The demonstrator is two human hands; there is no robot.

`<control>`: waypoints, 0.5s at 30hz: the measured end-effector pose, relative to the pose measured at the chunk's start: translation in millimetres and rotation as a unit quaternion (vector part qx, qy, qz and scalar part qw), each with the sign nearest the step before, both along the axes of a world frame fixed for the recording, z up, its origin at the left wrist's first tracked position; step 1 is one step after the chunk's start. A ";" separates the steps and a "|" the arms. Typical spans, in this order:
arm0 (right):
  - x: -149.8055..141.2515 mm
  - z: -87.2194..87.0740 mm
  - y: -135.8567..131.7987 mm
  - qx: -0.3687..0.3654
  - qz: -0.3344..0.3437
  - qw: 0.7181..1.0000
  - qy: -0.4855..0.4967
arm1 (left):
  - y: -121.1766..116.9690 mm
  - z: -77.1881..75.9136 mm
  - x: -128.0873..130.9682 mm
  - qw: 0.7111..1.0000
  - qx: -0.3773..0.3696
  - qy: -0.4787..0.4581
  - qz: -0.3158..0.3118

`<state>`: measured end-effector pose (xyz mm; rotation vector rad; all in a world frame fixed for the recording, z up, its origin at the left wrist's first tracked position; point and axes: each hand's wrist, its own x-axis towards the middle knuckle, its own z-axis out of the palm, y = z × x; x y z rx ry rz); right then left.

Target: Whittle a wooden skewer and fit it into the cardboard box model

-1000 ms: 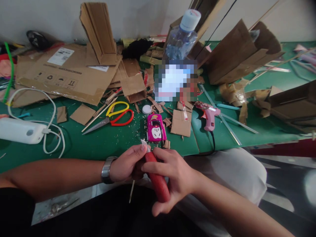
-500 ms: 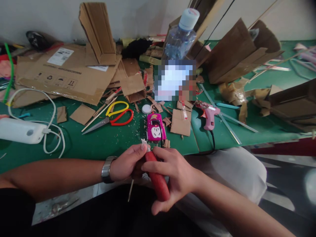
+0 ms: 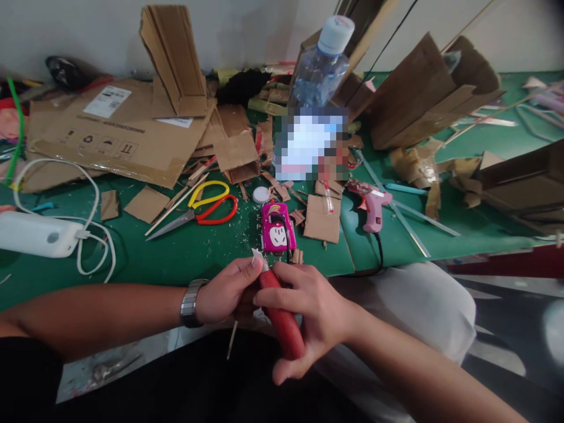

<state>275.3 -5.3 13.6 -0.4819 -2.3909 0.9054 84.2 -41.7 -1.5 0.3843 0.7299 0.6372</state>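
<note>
My right hand [image 3: 319, 308] is wrapped round the red handle of a carving knife [image 3: 282, 320], its short pale blade pointing away from me. My left hand [image 3: 227, 291], with a metal-banded watch on the wrist, is closed beside the blade, the thumb pressed close to it. A thin wooden stick [image 3: 232, 341] comes out below my left hand; its upper part is hidden by the fingers. Both hands meet in front of the table edge, above my lap. Just beyond them sits a pink power socket [image 3: 277, 228] with a black cord plugged in.
Scissors [image 3: 194, 211] with yellow and red handles lie left of the socket among pale shavings. A pink glue gun [image 3: 372, 205] rests to the right. Behind stand a plastic bottle [image 3: 319, 70] and cardboard pieces [image 3: 118, 135]. A white power bank [image 3: 39, 234] with cable lies left.
Hardly anything differs. The knife handle's lower end and my right thumb have shifted very slightly to the right; both hands keep their hold.
</note>
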 end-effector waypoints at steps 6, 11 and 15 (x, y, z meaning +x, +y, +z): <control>-0.9 -0.1 -1.1 0.018 -0.003 1.000 0.004 | 1.1 2.5 -0.2 1.000 0.010 -0.010 0.004; -0.5 1.3 -0.4 0.023 -0.011 0.999 -0.021 | 1.6 -0.7 -0.4 0.999 -0.030 0.014 0.003; -1.1 1.6 0.9 0.030 -0.014 0.998 -0.044 | 3.9 -2.0 0.3 0.998 -0.045 0.032 0.027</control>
